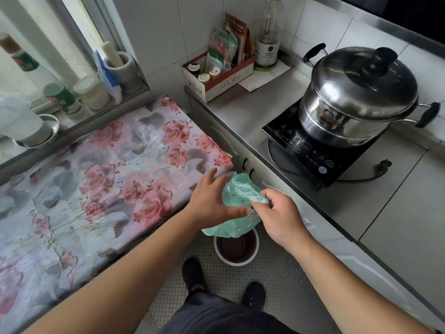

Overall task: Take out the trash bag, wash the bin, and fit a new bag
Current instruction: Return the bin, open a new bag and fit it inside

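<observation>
Both hands were busy with one thin green bag (237, 208), held in the air just above the bin (236, 245), which stood on the floor below the edge of the flowered cover (101, 179). The left hand (212, 201) pressed flat against the bag's near side, fingers spread and thumb pinning the plastic, while the right hand (279, 218) was curled shut, pinching a bunched edge between thumb and fingertips. The bin looked bare inside, dark and unlined, so the step in hand was most likely the last one: opening a fresh bag to fit it. The next move probably called for parting the two layers at the mouth, then lowering the bag into the bin and folding its rim over the white lip.
</observation>
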{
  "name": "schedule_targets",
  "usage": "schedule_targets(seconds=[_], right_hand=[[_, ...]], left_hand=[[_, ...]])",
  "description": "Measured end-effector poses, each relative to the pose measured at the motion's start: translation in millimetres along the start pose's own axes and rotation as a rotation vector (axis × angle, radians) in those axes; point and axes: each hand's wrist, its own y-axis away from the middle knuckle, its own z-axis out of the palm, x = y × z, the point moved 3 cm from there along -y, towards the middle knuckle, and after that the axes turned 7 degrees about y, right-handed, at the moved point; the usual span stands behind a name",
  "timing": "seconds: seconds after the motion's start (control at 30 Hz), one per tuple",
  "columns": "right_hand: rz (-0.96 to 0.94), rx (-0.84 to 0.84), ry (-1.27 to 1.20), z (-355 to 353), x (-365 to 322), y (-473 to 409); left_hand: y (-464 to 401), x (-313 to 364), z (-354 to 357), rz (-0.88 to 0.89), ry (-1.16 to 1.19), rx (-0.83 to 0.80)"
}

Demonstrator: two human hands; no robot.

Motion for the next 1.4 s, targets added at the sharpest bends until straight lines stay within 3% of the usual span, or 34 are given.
schedule_targets(seconds=[0.23, 0.37, 0.53, 0.6, 0.7, 0.83, 1.1, 1.23, 1.4], right_hand=[[-0.033, 0.007, 0.079, -16.0, 10.9, 5.3], [0.01, -0.031, 0.009, -21.2, 18.4, 5.4], [0.037, -0.074, -0.156, -21.1, 26.0, 3.4], [0.053, -0.069, -0.258, -20.7, 28.2, 2.0], [0.064, -0.043, -0.314, -24.5, 30.9, 1.7], [0.036, 0.033, -0.06, -38.1, 40.6, 3.2], [0.03, 0.092, 0.478, -76.9, 78.6, 3.7], [-0.056, 0.079, 0.547, -93.3, 76.5, 1.7], [-0.121, 0.179, 0.651, -113.9, 69.4, -3.7]], left_hand=[[-18.3, -1.0, 21.2, 0.003, -0.209, 0.071], [-13.8, -6.4, 23.0, -0.004, -0.092, 0.139], [-5.0, 0.1, 41.9, -0.082, 0.087, -0.229], [0.3, 0.0, 53.1, -0.174, 0.288, -0.257], [7.0, -7.9, 60.6, -0.284, 0.326, -0.07], [17.2, -22.5, 52.1, -0.34, 0.278, 0.171], [20.8, -46.7, 11.6, -0.492, 0.514, 0.28], [17.5, -40.6, -4.0, -0.501, 0.583, 0.318], [15.9, -29.4, -18.5, -0.519, 0.813, 0.544]])
